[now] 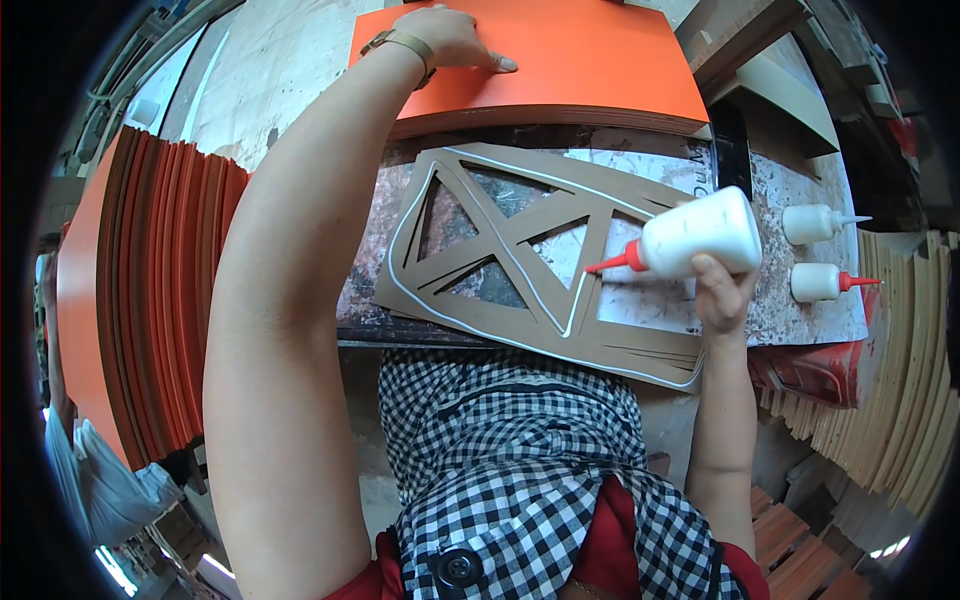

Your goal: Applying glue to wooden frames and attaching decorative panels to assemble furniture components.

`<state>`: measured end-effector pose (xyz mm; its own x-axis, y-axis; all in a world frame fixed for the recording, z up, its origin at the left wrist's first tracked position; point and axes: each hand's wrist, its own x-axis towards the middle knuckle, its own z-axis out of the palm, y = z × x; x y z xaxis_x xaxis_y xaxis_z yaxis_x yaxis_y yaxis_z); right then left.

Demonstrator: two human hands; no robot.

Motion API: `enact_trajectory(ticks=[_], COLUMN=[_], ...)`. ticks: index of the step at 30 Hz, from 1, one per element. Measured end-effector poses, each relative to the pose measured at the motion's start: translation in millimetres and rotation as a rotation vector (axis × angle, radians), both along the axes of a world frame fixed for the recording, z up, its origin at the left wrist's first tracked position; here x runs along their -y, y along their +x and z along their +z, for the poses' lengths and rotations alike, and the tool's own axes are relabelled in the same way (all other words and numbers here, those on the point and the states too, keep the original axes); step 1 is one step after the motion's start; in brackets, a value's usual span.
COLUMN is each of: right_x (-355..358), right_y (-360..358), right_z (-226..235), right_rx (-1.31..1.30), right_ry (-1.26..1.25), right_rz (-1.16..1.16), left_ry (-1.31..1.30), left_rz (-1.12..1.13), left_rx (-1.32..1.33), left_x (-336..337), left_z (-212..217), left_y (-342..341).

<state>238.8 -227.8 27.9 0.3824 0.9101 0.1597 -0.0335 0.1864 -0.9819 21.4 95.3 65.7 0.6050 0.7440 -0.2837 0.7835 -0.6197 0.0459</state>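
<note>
My right hand [724, 296] grips a white glue bottle [702, 236] with a red nozzle. The bottle is tilted over, its tip on or just above a brown fibreboard frame [545, 300] with cut-out openings and crossing bars. A white line of glue follows the frame's outer edge and runs along one diagonal and up an adjoining bar to the nozzle. At the far side, my left hand [445, 38] rests on a stack of orange panels [570, 62], thumb stretched out; some of its fingers are hard to make out near the picture's top.
Two smaller white bottles, one with a pale nozzle [808, 224] and one with a red nozzle [816, 283], lie on the table at right. Orange and brown panels [160, 290] stand packed at left. Wooden strips [905, 370] are stacked at far right.
</note>
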Motion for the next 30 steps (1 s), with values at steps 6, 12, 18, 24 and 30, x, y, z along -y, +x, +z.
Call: enact_trajectory(ticks=[6,12,18,24,30], right_x=[-39.4,-61.5,-71.0,-79.4,-84.1], right_y=[18.5,14.6,-18.9,-70.7,-126.8], right_z=[0.3,-0.3,4.9,4.0,8.0], right_rx=[0.007,-0.029,-0.103,-0.138,-0.121], right_ry=[0.033,0.052,-0.033,-0.086,-0.136], right_rz=[-0.063,-0.054,0.059,0.185,0.314], left_ry=[0.082,0.105,0.044,0.091,0.075], left_rz=[0.057,0.075,0.042,0.051,0.084], left_rx=[-0.027,-0.032,-0.008,0.016,0.009], left_x=[15.0,14.6,4.0,-8.7,-10.0], left_z=[11.5,11.1,3.1,-16.2,-21.6], left_y=[-1.1,-1.0,-2.3,1.9,5.5])
